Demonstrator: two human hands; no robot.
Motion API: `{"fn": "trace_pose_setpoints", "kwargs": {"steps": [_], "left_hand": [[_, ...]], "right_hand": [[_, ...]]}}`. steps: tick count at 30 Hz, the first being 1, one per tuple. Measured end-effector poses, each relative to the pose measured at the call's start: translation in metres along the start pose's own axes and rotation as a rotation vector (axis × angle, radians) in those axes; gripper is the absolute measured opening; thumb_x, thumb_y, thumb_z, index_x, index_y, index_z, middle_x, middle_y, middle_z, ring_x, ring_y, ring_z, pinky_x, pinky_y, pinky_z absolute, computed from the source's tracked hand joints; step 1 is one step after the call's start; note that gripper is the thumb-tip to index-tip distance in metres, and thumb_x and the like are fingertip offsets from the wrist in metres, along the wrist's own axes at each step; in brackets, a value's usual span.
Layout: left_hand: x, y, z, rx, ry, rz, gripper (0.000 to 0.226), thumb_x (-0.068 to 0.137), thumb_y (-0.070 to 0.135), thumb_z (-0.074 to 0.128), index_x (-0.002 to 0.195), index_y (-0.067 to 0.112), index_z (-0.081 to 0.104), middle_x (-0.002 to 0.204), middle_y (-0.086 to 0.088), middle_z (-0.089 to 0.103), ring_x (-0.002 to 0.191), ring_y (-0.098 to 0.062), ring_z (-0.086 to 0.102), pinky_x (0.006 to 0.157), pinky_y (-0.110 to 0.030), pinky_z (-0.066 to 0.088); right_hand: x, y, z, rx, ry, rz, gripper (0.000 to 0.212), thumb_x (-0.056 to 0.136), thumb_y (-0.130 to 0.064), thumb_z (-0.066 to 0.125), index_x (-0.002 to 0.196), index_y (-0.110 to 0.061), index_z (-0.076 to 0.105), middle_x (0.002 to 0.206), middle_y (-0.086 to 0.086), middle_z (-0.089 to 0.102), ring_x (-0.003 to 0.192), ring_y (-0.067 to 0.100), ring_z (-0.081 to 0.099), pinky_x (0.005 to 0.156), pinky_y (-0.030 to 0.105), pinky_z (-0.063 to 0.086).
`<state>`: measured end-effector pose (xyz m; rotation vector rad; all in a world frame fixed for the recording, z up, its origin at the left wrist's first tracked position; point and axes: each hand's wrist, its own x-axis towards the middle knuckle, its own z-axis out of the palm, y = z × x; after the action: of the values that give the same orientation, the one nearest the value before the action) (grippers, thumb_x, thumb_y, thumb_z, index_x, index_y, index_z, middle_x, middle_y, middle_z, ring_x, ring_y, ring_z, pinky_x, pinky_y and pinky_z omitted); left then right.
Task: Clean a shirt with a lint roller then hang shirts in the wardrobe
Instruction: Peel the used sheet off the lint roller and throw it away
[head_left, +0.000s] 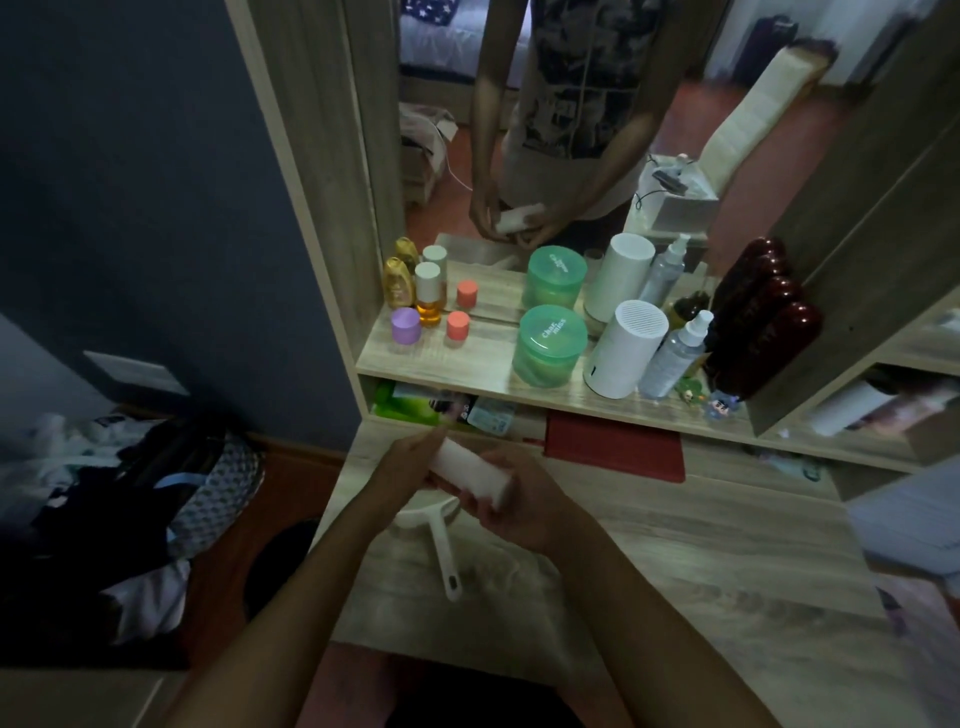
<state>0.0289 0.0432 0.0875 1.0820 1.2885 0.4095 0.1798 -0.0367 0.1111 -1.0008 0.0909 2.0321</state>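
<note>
From the head view, both hands meet over the near part of a pale wood-grain desk. The left hand and the right hand each have their grip closed round a white lint roll, a short white cylinder held slantwise between them and lifted off the desk. The left fingers curl round its upper left end; the right hand wraps its lower right end, where the flat end face shows. The picture is dim and a little blurred there, so how the fingertips lie cannot be told.

Just below the hands, a white lint roller handle lies flat on the desk, its wide head partly hidden under the hands and its narrow end pointing toward the camera. No roll sits on it.

Behind the hands a raised shelf carries a purple jar, a coral-capped pot, an amber bottle, a green tub, a white cylinder device, a clear spray bottle and dark red bottles. A red flat case lies on the desk under the shelf edge. A mirror stands behind the shelf and reflects the person's torso and both hands on the roll. On the floor to the left lies a pile of clothes.
</note>
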Motion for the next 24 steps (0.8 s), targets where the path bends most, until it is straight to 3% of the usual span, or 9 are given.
{"fn": "trace_pose_setpoints", "kwargs": {"steps": [2, 5, 9, 13, 17, 22, 24], "left_hand": [[-0.009, 0.001, -0.002, -0.027, 0.089, 0.026, 0.017, 0.097, 0.022, 0.050, 0.087, 0.013, 0.060, 0.103, -0.016, 0.061, 0.090, -0.022, 0.059, 0.077, -0.031, 0.053], [-0.017, -0.006, -0.005, -0.064, 0.097, 0.140, 0.019, 0.095, 0.028, 0.053, 0.102, 0.013, 0.062, 0.102, -0.011, 0.059, 0.095, -0.025, 0.061, 0.074, -0.032, 0.056], [-0.020, -0.015, -0.001, -0.054, 0.128, 0.188, 0.015, 0.095, 0.020, 0.053, 0.106, 0.012, 0.060, 0.110, -0.014, 0.057, 0.090, -0.019, 0.059, 0.064, -0.021, 0.056], [-0.019, -0.023, 0.003, -0.066, 0.142, 0.174, 0.022, 0.094, 0.018, 0.054, 0.111, 0.008, 0.062, 0.115, -0.017, 0.057, 0.094, -0.022, 0.059, 0.065, -0.021, 0.055], [-0.018, -0.032, 0.006, -0.115, 0.145, 0.125, 0.018, 0.094, 0.021, 0.054, 0.108, 0.014, 0.062, 0.113, -0.015, 0.059, 0.094, -0.023, 0.062, 0.070, -0.026, 0.054], [-0.011, -0.039, 0.004, -0.282, 0.229, 0.001, 0.016, 0.097, 0.016, 0.048, 0.097, 0.009, 0.063, 0.107, -0.015, 0.063, 0.082, -0.019, 0.065, 0.055, -0.015, 0.053], [-0.010, -0.045, -0.003, -0.368, 0.264, 0.021, 0.025, 0.097, 0.022, 0.048, 0.108, 0.007, 0.065, 0.106, -0.012, 0.066, 0.092, -0.023, 0.067, 0.070, -0.024, 0.056]], "right_hand": [[0.006, 0.002, -0.007, 0.018, 0.018, -0.032, 0.044, 0.079, -0.019, 0.059, 0.115, 0.006, 0.054, 0.090, 0.024, 0.064, 0.068, 0.026, 0.063, 0.042, 0.022, 0.051], [0.014, 0.005, -0.020, -0.004, 0.089, -0.069, 0.043, 0.083, -0.020, 0.063, 0.116, 0.007, 0.055, 0.098, 0.024, 0.063, 0.076, 0.027, 0.066, 0.046, 0.024, 0.055], [0.021, 0.013, -0.035, 0.069, 0.163, -0.210, 0.044, 0.091, -0.021, 0.063, 0.121, 0.008, 0.052, 0.121, 0.027, 0.056, 0.103, 0.033, 0.064, 0.076, 0.036, 0.060], [0.025, 0.022, -0.039, 0.144, 0.202, -0.230, 0.047, 0.093, -0.025, 0.060, 0.124, 0.010, 0.050, 0.113, 0.029, 0.061, 0.102, 0.033, 0.063, 0.074, 0.035, 0.060], [0.025, 0.028, -0.043, 0.174, 0.229, -0.223, 0.045, 0.094, -0.026, 0.058, 0.122, 0.008, 0.049, 0.123, 0.032, 0.056, 0.117, 0.037, 0.057, 0.081, 0.040, 0.056], [0.024, 0.030, -0.049, 0.270, 0.233, -0.234, 0.042, 0.093, -0.020, 0.060, 0.122, 0.008, 0.048, 0.115, 0.032, 0.057, 0.105, 0.038, 0.062, 0.070, 0.040, 0.061], [0.025, 0.028, -0.052, 0.285, 0.239, -0.238, 0.042, 0.093, -0.019, 0.061, 0.122, 0.007, 0.047, 0.115, 0.032, 0.055, 0.107, 0.040, 0.060, 0.071, 0.042, 0.060]]}}
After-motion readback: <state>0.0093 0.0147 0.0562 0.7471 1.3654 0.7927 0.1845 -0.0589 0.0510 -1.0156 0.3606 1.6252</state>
